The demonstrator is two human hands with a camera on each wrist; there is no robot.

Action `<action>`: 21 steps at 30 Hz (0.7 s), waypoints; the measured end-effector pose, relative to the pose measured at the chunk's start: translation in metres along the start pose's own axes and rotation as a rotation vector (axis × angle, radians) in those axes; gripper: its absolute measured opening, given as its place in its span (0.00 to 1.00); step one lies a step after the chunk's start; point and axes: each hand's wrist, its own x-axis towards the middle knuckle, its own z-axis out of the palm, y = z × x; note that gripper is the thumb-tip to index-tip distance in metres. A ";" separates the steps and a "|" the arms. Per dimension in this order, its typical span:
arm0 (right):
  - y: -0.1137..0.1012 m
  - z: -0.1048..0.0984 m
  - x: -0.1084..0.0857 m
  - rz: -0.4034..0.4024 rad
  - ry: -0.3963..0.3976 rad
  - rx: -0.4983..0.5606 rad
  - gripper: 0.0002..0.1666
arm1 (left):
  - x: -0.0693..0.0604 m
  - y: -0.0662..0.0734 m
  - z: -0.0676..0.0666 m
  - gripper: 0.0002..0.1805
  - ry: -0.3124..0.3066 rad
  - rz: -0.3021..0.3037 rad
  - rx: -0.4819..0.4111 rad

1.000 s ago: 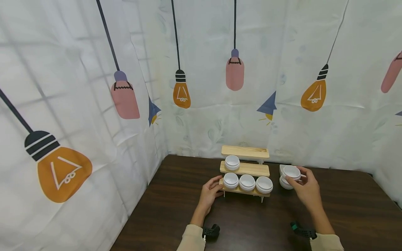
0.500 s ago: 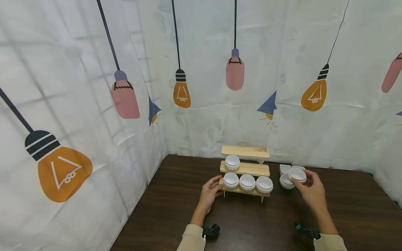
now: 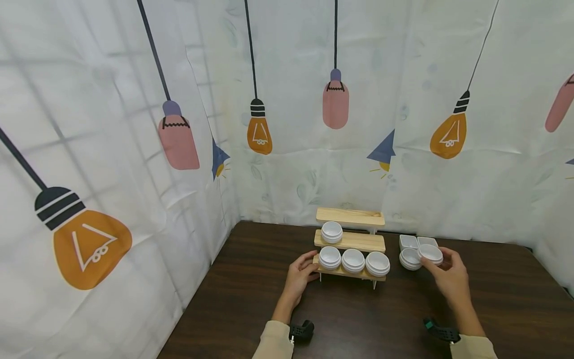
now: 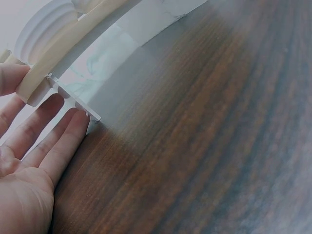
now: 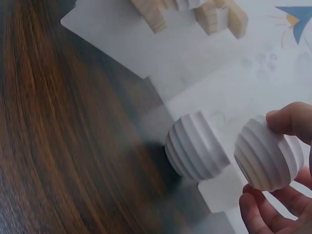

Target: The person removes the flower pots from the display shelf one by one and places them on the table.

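Note:
My right hand (image 3: 453, 281) holds a white ribbed bowl (image 3: 431, 253) at the right of the table. In the right wrist view, the thumb lies on one side of this bowl (image 5: 265, 155) and fingers on the other. Close to its left is a similar round bowl (image 3: 410, 259). My left hand (image 3: 298, 278) grips the left end of a stepped wooden stand (image 3: 365, 243). The left wrist view shows the thumb on the board's end (image 4: 36, 90) and fingers below it, by the leg. Three bowls (image 3: 353, 261) fill the bottom step; one bowl (image 3: 332, 232) sits left on the middle step.
Two square white dishes, a left one (image 3: 407, 242) and a right one (image 3: 427, 241), are behind the round bowls. The stand's top step (image 3: 350, 216) is close to the patterned curtain (image 3: 291, 179). Dark brown table (image 3: 358, 319) extends in front.
My right hand has moved the held bowl rightward, off from above the other round bowl to beside it, uncovering the right square dish. The left hand and stand have stayed still.

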 end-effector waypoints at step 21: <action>0.024 -0.008 0.007 0.132 -0.042 -0.078 0.43 | 0.001 -0.001 0.000 0.24 0.003 0.004 -0.005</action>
